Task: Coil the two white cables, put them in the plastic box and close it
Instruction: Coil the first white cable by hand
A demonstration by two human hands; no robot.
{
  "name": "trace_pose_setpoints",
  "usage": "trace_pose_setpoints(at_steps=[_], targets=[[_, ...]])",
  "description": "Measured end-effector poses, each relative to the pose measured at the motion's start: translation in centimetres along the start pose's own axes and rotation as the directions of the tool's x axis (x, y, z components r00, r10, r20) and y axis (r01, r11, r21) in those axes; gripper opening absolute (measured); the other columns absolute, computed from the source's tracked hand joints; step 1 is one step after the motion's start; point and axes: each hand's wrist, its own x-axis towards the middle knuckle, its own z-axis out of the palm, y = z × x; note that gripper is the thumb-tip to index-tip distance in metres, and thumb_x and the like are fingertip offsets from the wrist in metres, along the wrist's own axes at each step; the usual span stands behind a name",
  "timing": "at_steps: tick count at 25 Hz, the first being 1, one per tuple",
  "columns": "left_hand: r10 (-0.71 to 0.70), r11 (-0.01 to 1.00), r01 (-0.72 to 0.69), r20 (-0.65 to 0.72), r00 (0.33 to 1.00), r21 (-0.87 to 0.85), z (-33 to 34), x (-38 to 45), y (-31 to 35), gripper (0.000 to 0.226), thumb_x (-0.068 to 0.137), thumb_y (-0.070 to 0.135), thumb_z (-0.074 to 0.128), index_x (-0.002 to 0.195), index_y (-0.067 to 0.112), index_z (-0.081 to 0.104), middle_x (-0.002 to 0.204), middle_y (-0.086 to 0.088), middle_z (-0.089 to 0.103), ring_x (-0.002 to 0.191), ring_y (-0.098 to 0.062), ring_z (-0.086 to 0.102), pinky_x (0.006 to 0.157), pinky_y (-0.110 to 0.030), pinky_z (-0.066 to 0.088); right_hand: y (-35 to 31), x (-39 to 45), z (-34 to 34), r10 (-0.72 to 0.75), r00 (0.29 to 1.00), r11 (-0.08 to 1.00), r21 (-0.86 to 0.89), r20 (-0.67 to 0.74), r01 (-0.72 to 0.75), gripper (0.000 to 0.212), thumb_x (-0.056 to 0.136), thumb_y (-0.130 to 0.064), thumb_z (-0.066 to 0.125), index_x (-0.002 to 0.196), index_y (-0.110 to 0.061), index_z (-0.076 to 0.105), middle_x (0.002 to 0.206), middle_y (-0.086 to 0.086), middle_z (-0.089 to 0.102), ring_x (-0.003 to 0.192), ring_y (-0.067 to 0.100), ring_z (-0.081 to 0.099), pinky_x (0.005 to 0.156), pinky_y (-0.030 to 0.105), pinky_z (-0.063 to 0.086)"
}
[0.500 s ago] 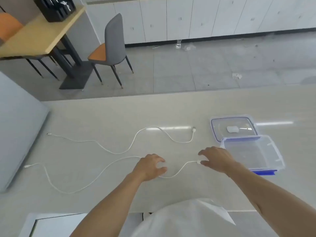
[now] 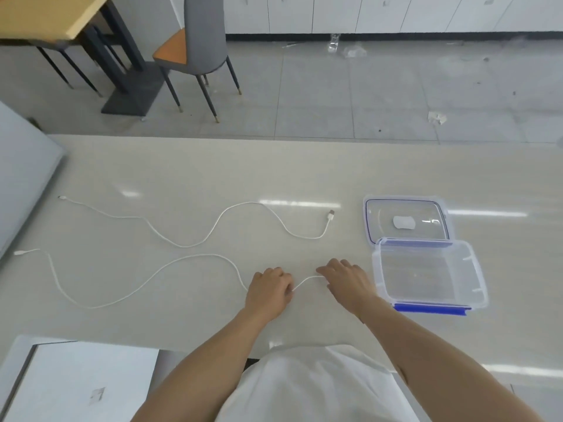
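Two white cables lie uncoiled on the pale table [image 2: 304,166]. The far cable [image 2: 213,228] snakes from the left to a USB plug near the box lid. The near cable [image 2: 146,281] loops from the left edge to my hands. My left hand [image 2: 269,289] is closed on the near cable. My right hand [image 2: 347,280] pinches that cable's right end; a short stretch arches between the two hands. The clear plastic box [image 2: 426,274] with blue clips sits open and empty just right of my right hand. Its clear lid [image 2: 406,219] lies flat behind it.
A grey panel [image 2: 24,178] rests at the table's left edge, and a white board [image 2: 76,382] lies near the front left corner. Beyond the table stand a grey and orange chair [image 2: 201,47] and a wooden table [image 2: 45,16] on the tiled floor.
Both hands have closed in on the near cable's right end and come nearer to each other. The cables and box lie where they were.
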Motion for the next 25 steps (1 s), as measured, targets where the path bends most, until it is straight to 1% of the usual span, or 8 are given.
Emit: trace_pose_setpoints(at_steps=[3, 5, 10, 13, 17, 19, 22, 25], targets=[[-0.070, 0.996, 0.073, -0.070, 0.995, 0.045, 0.7, -0.2, 0.7, 0.019, 0.096, 0.028, 0.050, 0.104, 0.020, 0.064, 0.109, 0.000, 0.062, 0.104, -0.022, 0.056, 0.088, -0.036, 0.038, 0.2, -0.2, 1.1, -0.004, 0.998, 0.999, 0.054, -0.062, 0.008, 0.044, 0.095, -0.012, 0.050, 0.136, -0.028, 0.051, 0.124, 0.002, 0.057, 0.115, 0.027, 0.054, 0.091, 0.038, 0.046], [-0.096, 0.992, 0.102, -0.089, 0.991, 0.074, 1.0, -0.3, 1.1, 0.021, 0.097, 0.026, 0.046, 0.106, 0.018, 0.063, 0.111, -0.001, 0.061, 0.105, -0.023, 0.055, 0.087, -0.036, 0.039, 0.3, -0.1, 1.4, 0.048, 0.996, 0.982, 0.186, -0.075, -0.034, 0.038, 0.094, -0.012, 0.052, 0.128, -0.028, 0.057, 0.117, 0.002, 0.060, 0.108, 0.028, 0.059, 0.085, 0.037, 0.047], [-0.108, 0.994, 0.106, -0.181, 0.978, -0.022, 0.1, -0.7, 1.5, 0.017, 0.100, 0.023, 0.042, 0.107, 0.016, 0.056, 0.106, -0.002, 0.061, 0.096, -0.024, 0.058, 0.087, -0.036, 0.040, 0.9, 0.4, -0.3, 0.116, 0.989, 0.848, 0.510, 0.087, -0.144, 0.013, 0.089, -0.021, 0.061, 0.097, -0.026, 0.070, 0.099, 0.001, 0.069, 0.093, 0.026, 0.067, 0.076, 0.030, 0.049], [-0.177, 0.946, 0.093, -0.251, 0.952, -0.312, -1.7, -1.1, 2.2, 0.008, 0.099, 0.026, 0.049, 0.098, 0.020, 0.054, 0.089, 0.006, 0.067, 0.078, -0.020, 0.063, 0.074, -0.033, 0.046, 1.2, -1.2, -1.8, 0.047, 0.987, 0.561, 0.814, 0.153, -0.153, 0.014, 0.084, -0.016, 0.071, 0.077, -0.029, 0.072, 0.072, -0.005, 0.071, 0.065, 0.018, 0.067, 0.068, 0.030, 0.053], [-0.237, 0.766, 0.061, -0.193, 0.952, -0.640, -4.0, -1.2, 4.0, 0.006, 0.095, 0.032, 0.057, 0.090, 0.032, 0.059, 0.084, 0.012, 0.068, 0.073, -0.009, 0.062, 0.072, -0.028, 0.053, 0.5, -4.6, -4.4, -0.130, 0.973, 0.127, 0.976, 0.191, -0.175, 0.022, 0.078, -0.020, 0.074, 0.099, -0.026, 0.079, 0.080, -0.001, 0.071, 0.072, 0.012, 0.065, 0.074, 0.024, 0.056], [-0.188, 0.719, 0.036, -0.144, 0.972, -0.694, -4.4, -1.4, 5.3, 0.010, 0.092, 0.031, 0.058, 0.083, 0.036, 0.060, 0.075, 0.011, 0.068, 0.065, -0.010, 0.061, 0.070, -0.032, 0.054, 0.0, -5.6, -5.4, -0.138, 0.986, -0.074, 0.992, 0.092, -0.103, 0.033, 0.081, -0.011, 0.073, 0.112, -0.022, 0.076, 0.084, 0.005, 0.072, 0.077, 0.019, 0.066, 0.075, 0.025, 0.055], [-0.093, 0.714, -0.014, -0.115, 0.989, -0.700, -4.2, -1.9, 7.1, 0.031, 0.084, 0.009, 0.050, 0.083, 0.036, 0.067, 0.072, 0.013, 0.070, 0.067, -0.007, 0.062, 0.068, -0.029, 0.053, -0.8, -6.2, -6.1, -0.074, 0.996, -0.342, 0.937, 0.056, -0.079, 0.040, 0.085, 0.005, 0.069, 0.120, -0.014, 0.071, 0.100, 0.012, 0.078, 0.089, 0.024, 0.075, 0.075, 0.025, 0.058], [-0.085, 0.783, 0.017, -0.079, 0.993, -0.622, -4.3, -2.7, 8.0, 0.036, 0.085, 0.014, 0.046, 0.073, 0.043, 0.061, 0.064, 0.019, 0.065, 0.063, -0.005, 0.059, 0.066, -0.030, 0.052, -1.2, -6.0, -6.5, 0.037, 0.998, -0.425, 0.904, 0.060, -0.039, 0.040, 0.084, 0.010, 0.067, 0.121, -0.007, 0.070, 0.116, 0.011, 0.076, 0.104, 0.024, 0.074, 0.082, 0.032, 0.061]])
